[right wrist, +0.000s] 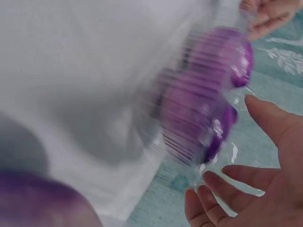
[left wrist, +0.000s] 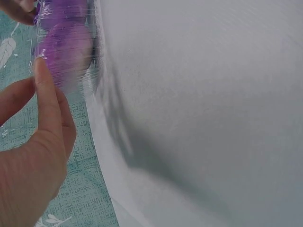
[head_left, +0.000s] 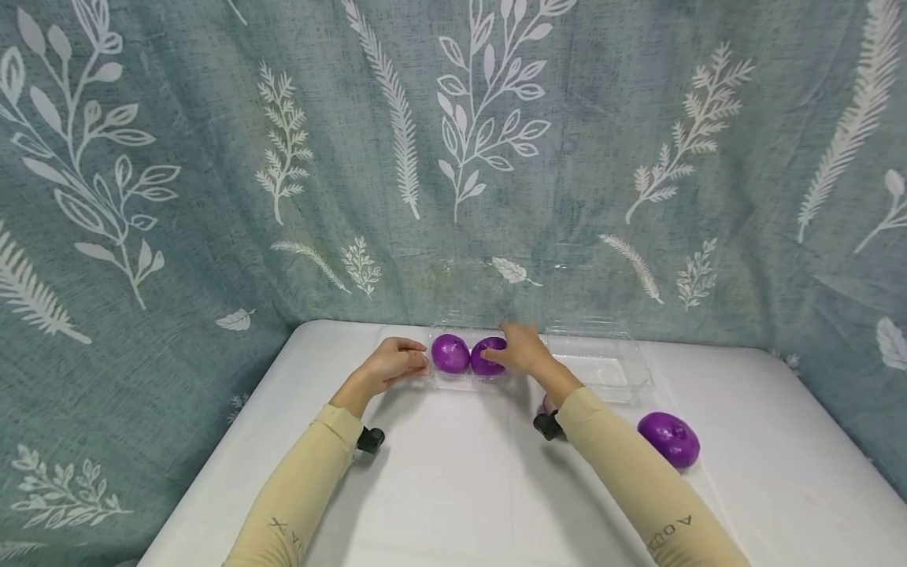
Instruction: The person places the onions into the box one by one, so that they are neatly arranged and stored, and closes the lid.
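Note:
Two glossy purple round things (head_left: 449,353) sit side by side in a clear plastic container (head_left: 460,384) by the table's far edge. My left hand (head_left: 397,363) is at the container's left end; in the left wrist view its nearly straight index finger (left wrist: 46,94) touches the ridged plastic. Over the container's right end reaches my right hand (head_left: 523,350), its thumb overlapping the right purple thing (head_left: 479,364). The right wrist view has this hand's thumb and fingers (right wrist: 222,191) spread apart around that end.
A second clear container (head_left: 595,370) stands to the right along the far edge. Nearer, a larger-looking purple round thing (head_left: 669,439) lies on the white table (head_left: 453,488) beside the right forearm. A small pinkish thing (head_left: 549,404) is mostly hidden behind the right wrist. Patterned cloth (head_left: 425,157) hangs behind.

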